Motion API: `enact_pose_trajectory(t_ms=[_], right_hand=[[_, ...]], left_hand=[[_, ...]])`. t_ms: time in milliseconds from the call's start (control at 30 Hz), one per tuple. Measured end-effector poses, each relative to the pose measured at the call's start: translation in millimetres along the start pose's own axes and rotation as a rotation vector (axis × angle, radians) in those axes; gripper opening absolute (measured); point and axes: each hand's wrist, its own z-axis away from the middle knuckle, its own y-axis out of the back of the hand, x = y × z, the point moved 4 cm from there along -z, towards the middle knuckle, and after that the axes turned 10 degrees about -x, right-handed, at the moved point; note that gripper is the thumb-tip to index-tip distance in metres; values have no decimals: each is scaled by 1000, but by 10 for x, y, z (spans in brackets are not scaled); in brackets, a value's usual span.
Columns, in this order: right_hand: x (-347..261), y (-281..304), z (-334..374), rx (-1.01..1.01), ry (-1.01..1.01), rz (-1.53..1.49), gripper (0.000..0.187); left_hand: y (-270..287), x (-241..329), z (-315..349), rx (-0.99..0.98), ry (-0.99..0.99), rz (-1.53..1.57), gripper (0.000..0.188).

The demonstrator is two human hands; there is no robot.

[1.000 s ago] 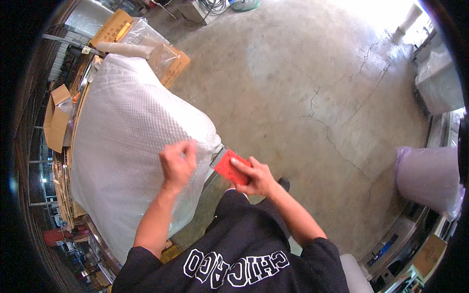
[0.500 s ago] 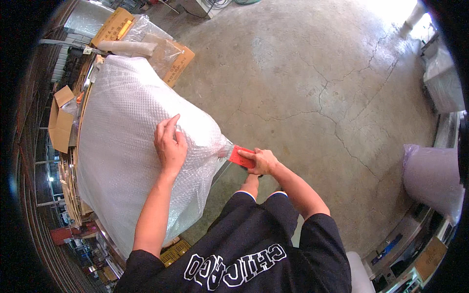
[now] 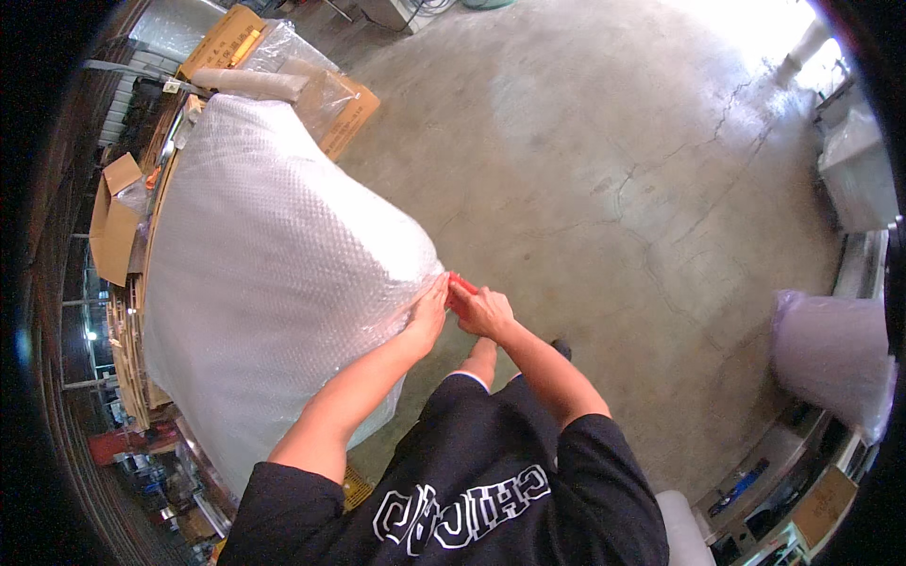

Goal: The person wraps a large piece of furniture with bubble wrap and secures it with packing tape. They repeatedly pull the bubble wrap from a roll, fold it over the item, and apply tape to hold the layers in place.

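A large bulky item wrapped in bubble wrap [image 3: 283, 245] fills the left and middle of the view. At its right-hand corner, my right hand [image 3: 486, 311] is closed around a red tape dispenser [image 3: 460, 284], which touches the wrap. Right beside it, my left hand [image 3: 429, 314] lies on the bubble wrap with its fingers stretched out, pressing the wrap at the corner. The tape's end is hidden between the two hands.
Cardboard boxes with clear film [image 3: 349, 118] and a rolled tube [image 3: 250, 85] stand beyond the wrapped item. An open carton [image 3: 115, 231] is at the far left. On the right stands a large purplish wrap roll [image 3: 826, 354]. Cracked concrete floor [image 3: 604, 189] spreads ahead.
My left hand has come down and right from above the wrap to its corner. The tape dispenser has turned and moved in against the wrap; the strip between them no longer shows.
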Motion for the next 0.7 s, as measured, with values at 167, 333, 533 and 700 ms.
enact_pose_trajectory(t_ms=[167,333,533,700], right_hand=[[101,-719,-178,-151,-159,218,60],[166,-302,1192,-42,-331,-176,50],[307,-169,2329,126,-536,-307,66],[341,-142,2846,230,-551,-442,77]], left_hand=[[8,-76,-192,-13,71,-117,59],[496,-352,-19,52,-94,734,51],[118,-636,282,1018,501,1732,45],[524,-309,275,1119,432,2089,49]])
